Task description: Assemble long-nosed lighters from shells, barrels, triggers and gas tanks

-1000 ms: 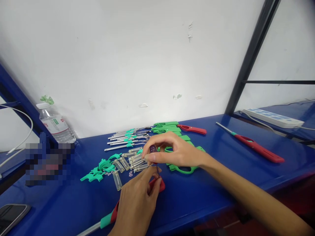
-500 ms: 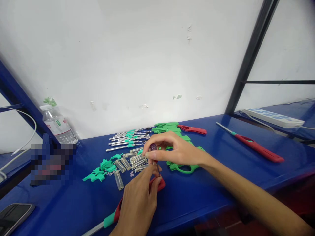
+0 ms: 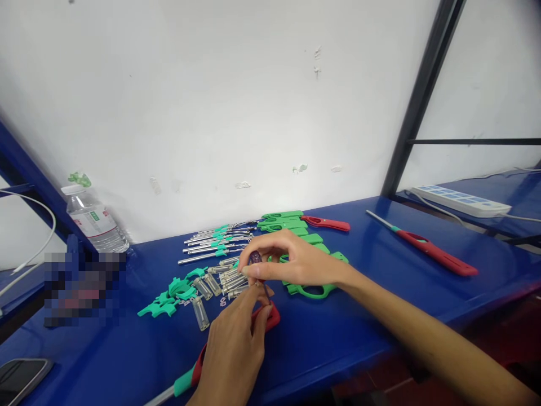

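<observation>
My left hand [image 3: 236, 341] is closed around a red long-nosed lighter [image 3: 274, 317] lying on the blue table. Its teal collar [image 3: 183, 383] and metal tube stick out at the lower left; my hand hides the middle. Above it, my right hand [image 3: 296, 262] grips the dark purple handle of a screwdriver [image 3: 255, 258] between thumb and fingers. The shaft slants down to the red body, beside my left fingertips. Just left of my hands lie several clear fuel tanks [image 3: 200, 313] and teal triggers [image 3: 180, 288]. Green handle shells [image 3: 316, 292] lie behind my right hand.
Metal lighter tubes with wires [image 3: 198, 259] lie in a row near the wall. A red handle piece [image 3: 327, 223] and another red lighter [image 3: 437, 253] are farther right. A water bottle [image 3: 95, 226] and a phone [image 3: 21, 376] are at left; a power strip [image 3: 460, 202] is at right.
The whole view has shifted slightly, so things appear a little farther left. Both hands keep nearly the same grips, with the screwdriver still against the red lighter.
</observation>
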Tool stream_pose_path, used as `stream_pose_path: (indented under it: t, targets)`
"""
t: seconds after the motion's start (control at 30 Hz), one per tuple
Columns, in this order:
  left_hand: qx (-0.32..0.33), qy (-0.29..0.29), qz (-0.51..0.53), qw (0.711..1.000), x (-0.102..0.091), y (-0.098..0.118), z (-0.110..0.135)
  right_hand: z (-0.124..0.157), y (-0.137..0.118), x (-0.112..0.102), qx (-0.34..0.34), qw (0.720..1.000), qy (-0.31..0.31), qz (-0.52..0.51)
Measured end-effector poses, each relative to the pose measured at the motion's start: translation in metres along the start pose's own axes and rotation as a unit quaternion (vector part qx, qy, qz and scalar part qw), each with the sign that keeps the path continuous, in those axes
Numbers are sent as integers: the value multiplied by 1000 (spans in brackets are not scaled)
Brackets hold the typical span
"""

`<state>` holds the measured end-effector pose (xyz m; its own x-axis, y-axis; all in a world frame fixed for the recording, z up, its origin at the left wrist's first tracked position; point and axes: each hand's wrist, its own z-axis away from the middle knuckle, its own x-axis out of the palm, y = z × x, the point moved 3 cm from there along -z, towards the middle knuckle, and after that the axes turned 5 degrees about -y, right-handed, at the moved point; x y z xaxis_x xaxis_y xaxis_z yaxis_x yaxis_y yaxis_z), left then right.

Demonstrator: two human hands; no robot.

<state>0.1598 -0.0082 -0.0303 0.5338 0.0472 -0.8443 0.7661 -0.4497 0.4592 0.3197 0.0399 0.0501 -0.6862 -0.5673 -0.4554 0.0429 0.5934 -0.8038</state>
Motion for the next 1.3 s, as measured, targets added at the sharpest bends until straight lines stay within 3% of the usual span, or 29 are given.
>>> stream_pose_path:
  t: [0.23, 0.43, 0.53, 0.63, 0.87, 0.97, 1.07, 1.2, 1.3]
  targets:
    - [31, 1, 16, 999, -5, -1, 5, 1, -1, -3, -2, 998, -2, 66]
    - [2, -71, -89, 994, -11, -19, 24, 19, -6, 6, 60, 967, 128, 214]
    - [7, -104, -93, 990, -13, -20, 25, 26, -9, 21, 56, 936, 201, 282]
    - [9, -128, -100, 987, -14, -17, 23, 27, -12, 36, 44, 914, 233, 329]
    - [-5, -215, -137, 967, -17, -12, 17, 34, -13, 47, -51, 914, 297, 273]
    - [-14, -238, -138, 961, -20, -10, 15, 44, -10, 47, -58, 883, 370, 282]
    - [-19, -249, -139, 958, -22, -8, 13, 47, -10, 50, -60, 857, 390, 333]
    - [-20, -263, -126, 956, -25, -7, 12, 42, -9, 55, -71, 877, 355, 317]
    - [-17, -264, -110, 958, -26, -7, 12, 42, -9, 57, -84, 880, 370, 287]
